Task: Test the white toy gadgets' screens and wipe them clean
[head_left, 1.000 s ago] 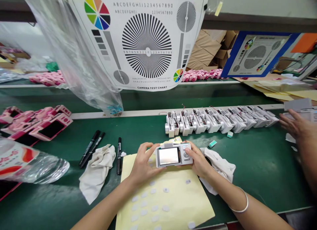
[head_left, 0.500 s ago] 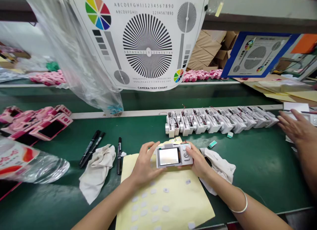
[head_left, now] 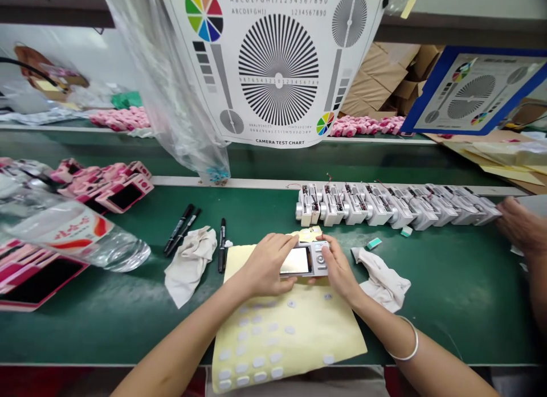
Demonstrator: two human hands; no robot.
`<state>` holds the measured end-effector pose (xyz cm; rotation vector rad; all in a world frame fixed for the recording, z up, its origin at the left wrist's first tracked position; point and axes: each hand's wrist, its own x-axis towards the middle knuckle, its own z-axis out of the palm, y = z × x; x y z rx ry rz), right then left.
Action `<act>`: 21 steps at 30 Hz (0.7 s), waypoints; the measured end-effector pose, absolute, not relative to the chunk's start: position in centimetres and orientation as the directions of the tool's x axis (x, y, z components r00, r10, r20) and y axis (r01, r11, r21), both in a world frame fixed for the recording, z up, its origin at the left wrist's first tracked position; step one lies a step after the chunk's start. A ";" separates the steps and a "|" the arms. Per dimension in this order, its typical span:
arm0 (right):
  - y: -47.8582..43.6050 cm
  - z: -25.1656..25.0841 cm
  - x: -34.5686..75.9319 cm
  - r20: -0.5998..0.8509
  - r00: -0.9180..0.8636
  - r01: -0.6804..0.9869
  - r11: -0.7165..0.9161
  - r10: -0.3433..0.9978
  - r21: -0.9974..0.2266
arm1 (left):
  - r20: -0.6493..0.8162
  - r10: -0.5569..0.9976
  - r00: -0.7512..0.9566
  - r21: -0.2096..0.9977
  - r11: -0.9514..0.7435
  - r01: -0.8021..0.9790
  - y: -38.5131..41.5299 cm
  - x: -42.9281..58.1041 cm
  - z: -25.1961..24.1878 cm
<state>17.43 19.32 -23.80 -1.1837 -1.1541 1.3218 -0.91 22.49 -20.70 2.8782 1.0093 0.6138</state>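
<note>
A small silver digital camera (head_left: 318,259) is held between both hands, its bright screen facing me. My left hand (head_left: 270,265) wraps around the camera's left side, fingers over its top edge and covering part of the screen. My right hand (head_left: 339,269) grips the right end, thumb by the buttons. Beneath lies a yellow sheet (head_left: 307,334) with several small pale stickers on it. Behind the camera, a row of opened silver cameras (head_left: 376,206) shows circuit parts and thin wires. Above hangs a camera test chart (head_left: 277,72).
Black markers (head_left: 182,229) and a white cloth (head_left: 190,266) lie left; another cloth (head_left: 384,280) lies right. A plastic bottle (head_left: 85,229) and pink cameras (head_left: 123,189) are at the far left. Another person's hand (head_left: 521,223) reaches in at the right edge.
My left hand has moved up and over the camera, now covering its left part and some of the screen. My view has shifted, and the other person's hand is nearer the camera row.
</note>
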 end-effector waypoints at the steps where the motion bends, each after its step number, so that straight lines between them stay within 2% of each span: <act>1: 19.3 -23.7 17.5 -0.055 -0.046 -0.055 -0.057 0.997 -0.997 | 0.341 0.612 0.714 0.142 -0.784 0.604 22.4 -0.7 -20.7; 6: 19.2 -23.8 17.7 -0.022 -0.047 -0.046 -0.024 0.999 -0.999 | 0.181 0.658 0.730 -0.047 -0.736 0.675 21.5 0.6 -19.5; 8: 19.3 -23.8 17.8 -0.030 -0.074 -0.048 -0.034 0.997 -0.998 | 0.069 0.661 0.747 -0.050 -0.746 0.665 21.6 0.8 -17.7; 10: 19.2 -23.5 18.0 -0.039 -0.134 -0.053 -0.047 0.990 -0.997 | -0.035 0.650 0.759 0.087 -0.754 0.651 22.4 0.4 -15.5; 12: 18.9 -23.1 18.1 -0.040 -0.209 -0.068 -0.055 0.977 -0.996 | -0.079 0.599 0.797 0.383 -0.719 0.579 24.0 -0.4 -13.5; 14: 18.5 -22.6 18.3 -0.035 -0.272 -0.115 -0.069 0.962 -0.991 | -0.103 0.567 0.817 0.724 -0.521 0.453 25.7 -1.4 -12.5; 15: 18.3 -22.4 18.4 -0.031 -0.291 -0.147 -0.076 0.956 -0.986 | -0.107 0.583 0.806 0.839 -0.382 0.388 26.3 -1.9 -12.5; 17: 17.8 -22.3 18.7 -0.009 -0.294 -0.197 -0.069 0.956 -0.978 | -0.071 0.645 0.761 0.955 -0.177 0.240 26.7 -2.8 -13.2; 18: 17.6 -22.3 18.9 0.028 -0.267 -0.197 -0.026 0.963 -0.980 | -0.015 0.685 0.729 0.976 -0.148 0.159 26.4 -3.1 -13.9; 19: 17.4 -22.4 19.2 0.092 -0.217 -0.174 0.054 0.972 -0.983 | 0.064 0.729 0.681 0.982 -0.166 0.085 25.8 -3.3 -14.6; 21: 17.1 -22.7 19.6 0.275 -0.100 -0.074 0.268 0.956 -0.961 | 0.274 0.740 0.614 0.945 -0.325 -0.030 24.0 -3.5 -16.0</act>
